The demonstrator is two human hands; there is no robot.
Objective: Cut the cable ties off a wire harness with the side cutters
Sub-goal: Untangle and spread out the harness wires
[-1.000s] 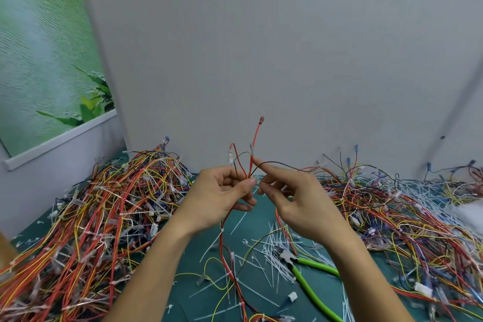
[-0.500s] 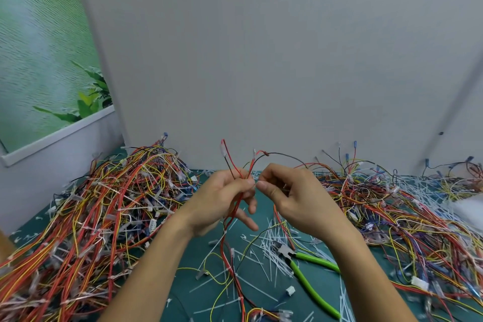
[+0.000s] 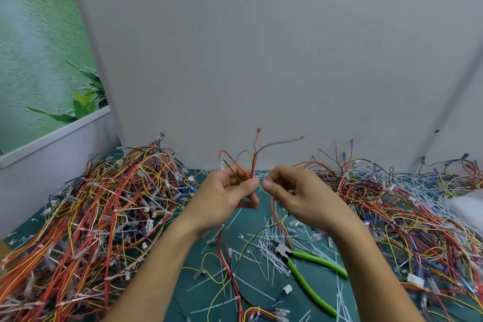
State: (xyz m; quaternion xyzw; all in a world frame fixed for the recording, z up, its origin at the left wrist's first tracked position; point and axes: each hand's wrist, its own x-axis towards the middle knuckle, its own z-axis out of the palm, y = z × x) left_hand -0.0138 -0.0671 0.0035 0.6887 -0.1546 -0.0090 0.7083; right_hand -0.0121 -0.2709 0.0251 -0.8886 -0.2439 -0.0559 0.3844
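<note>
My left hand pinches a thin wire harness of red, yellow and dark wires; its free ends stick up above my fingers and its tail hangs down to the green mat. My right hand is closed just right of it, thumb tip near my left thumb, and seems to pinch something small and pale that I cannot make out. The side cutters, with bright green handles, lie on the mat below my right hand, held by neither hand. Cut white cable ties are scattered around their jaws.
A big heap of tied harnesses fills the left of the mat. Another tangle of wires covers the right. A grey wall rises right behind the mat. Small white connectors lie among the cut ties.
My hands have drawn slightly apart. The wire ends above my left hand have sprung upward, and a dark strand now sticks out to the upper right, blurred.
</note>
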